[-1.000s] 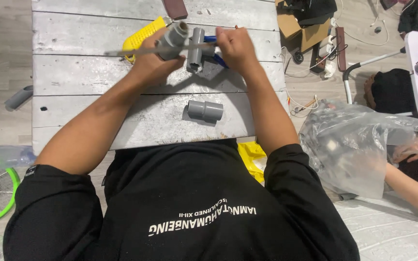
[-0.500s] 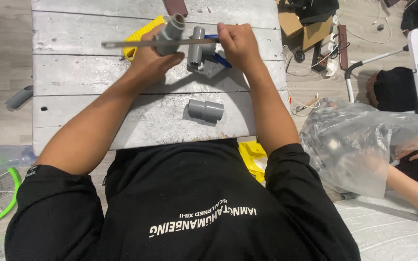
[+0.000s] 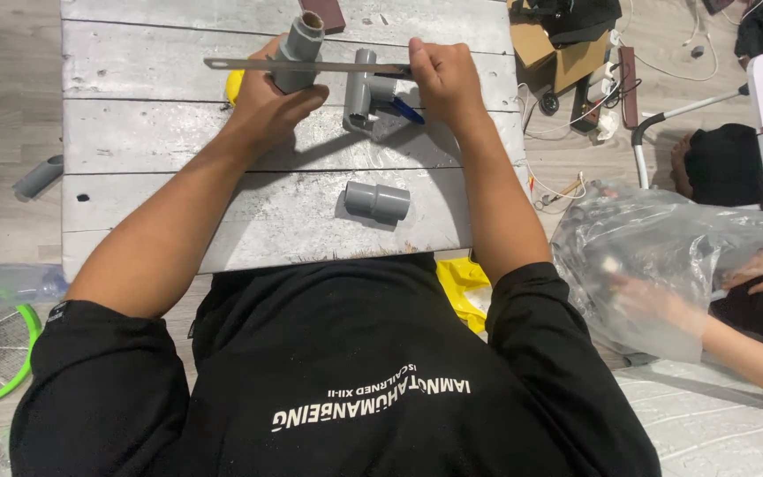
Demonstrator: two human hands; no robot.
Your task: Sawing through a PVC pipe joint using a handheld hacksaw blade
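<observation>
A weathered grey plank table [image 3: 178, 141] stands on a pale wooden floor [image 3: 2, 106].

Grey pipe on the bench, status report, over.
Left hand gripping the grey pipe upright. Right hand holding a thin saw blade across it. Tee fitting and loose coupling lying close by.

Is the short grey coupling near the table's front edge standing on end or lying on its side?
Lying on its side. The grey coupling rests lengthwise on the plank table, its round wall facing up, apart from both hands.
</observation>
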